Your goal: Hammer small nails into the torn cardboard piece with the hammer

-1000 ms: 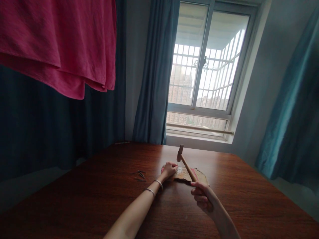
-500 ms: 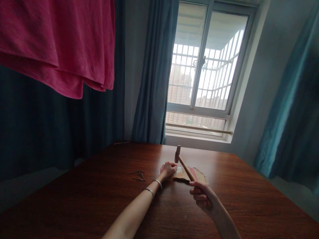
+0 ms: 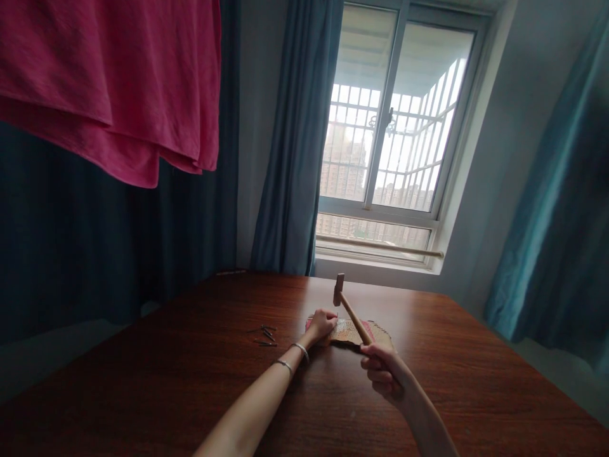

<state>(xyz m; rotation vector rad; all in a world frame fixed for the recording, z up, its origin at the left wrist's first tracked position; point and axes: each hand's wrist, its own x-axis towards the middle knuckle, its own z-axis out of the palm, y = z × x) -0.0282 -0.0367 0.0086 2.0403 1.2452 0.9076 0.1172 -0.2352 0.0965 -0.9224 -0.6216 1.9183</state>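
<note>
My right hand [image 3: 384,371] is wrapped round the wooden handle of a hammer [image 3: 352,314], whose head is raised just above a nail [image 3: 337,313]. The fingertips of my left hand [image 3: 323,324] pinch that thin nail upright over a patterned piece of board [image 3: 354,331]. This board looks tan with pink and white patches and has a ragged dark near edge. My left hand and the hammer handle cover parts of it. Several loose nails [image 3: 266,335] lie on the wood to the left of my left hand.
A brown wooden table [image 3: 181,381] spreads under everything. Behind it are a barred window [image 3: 380,127] and a blue curtain [image 3: 295,139]. Pink cloth [image 3: 114,89] hangs at the upper left. Another blue curtain [image 3: 542,222] hangs on the right.
The hammer head has risen slightly, leaving a little more space over the nail. My left hand keeps its pinch in nearly the same spot.
</note>
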